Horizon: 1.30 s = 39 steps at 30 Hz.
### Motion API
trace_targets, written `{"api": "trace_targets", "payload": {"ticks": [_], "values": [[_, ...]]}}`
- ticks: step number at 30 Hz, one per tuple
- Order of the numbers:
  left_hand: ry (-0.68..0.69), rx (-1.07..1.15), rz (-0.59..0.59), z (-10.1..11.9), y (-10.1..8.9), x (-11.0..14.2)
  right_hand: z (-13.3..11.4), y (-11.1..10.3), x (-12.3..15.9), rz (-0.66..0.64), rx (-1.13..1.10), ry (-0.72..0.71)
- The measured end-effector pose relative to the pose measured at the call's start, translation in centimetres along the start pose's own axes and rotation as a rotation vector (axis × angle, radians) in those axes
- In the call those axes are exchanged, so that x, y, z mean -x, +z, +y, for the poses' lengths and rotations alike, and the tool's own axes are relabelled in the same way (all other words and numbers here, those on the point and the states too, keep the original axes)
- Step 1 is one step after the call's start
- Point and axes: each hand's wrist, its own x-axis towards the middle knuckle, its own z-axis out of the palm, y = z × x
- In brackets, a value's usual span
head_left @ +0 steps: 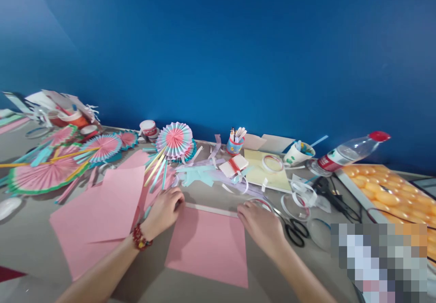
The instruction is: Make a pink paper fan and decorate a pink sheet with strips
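Plain blue wall (pixel 218 57) stood behind grey tabletop (pixel 265 278). Pink rectangular paper sheet (pixel 209 248) lay flat, narrow white strip (pixel 211 210) along far edge. Left hand (pixel 165 210), right hand (pixel 262 226) touched its far corners; pinching or pressing, couldn't tell.

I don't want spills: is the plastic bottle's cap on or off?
On: the red cap covers the top of the plastic bottle.

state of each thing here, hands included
middle pink sheet: flat, pale strip along its far edge
left hand: at the sheet's far left corner
right hand: at its far right corner
lilac-rimmed fan: spread into a full round
pen pot: upright, filled
white cup: uncovered, holding things
bottle: capped
scissors: lying down, blades unclear
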Motion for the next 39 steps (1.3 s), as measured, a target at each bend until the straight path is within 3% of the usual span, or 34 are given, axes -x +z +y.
{"api": "trace_targets", "payload": {"ticks": [39], "values": [[-0.023,-0.126,-0.011,1.2,-0.2,-0.1,-0.2,-0.5,-0.1,-0.062,0.025,0.000]]}}
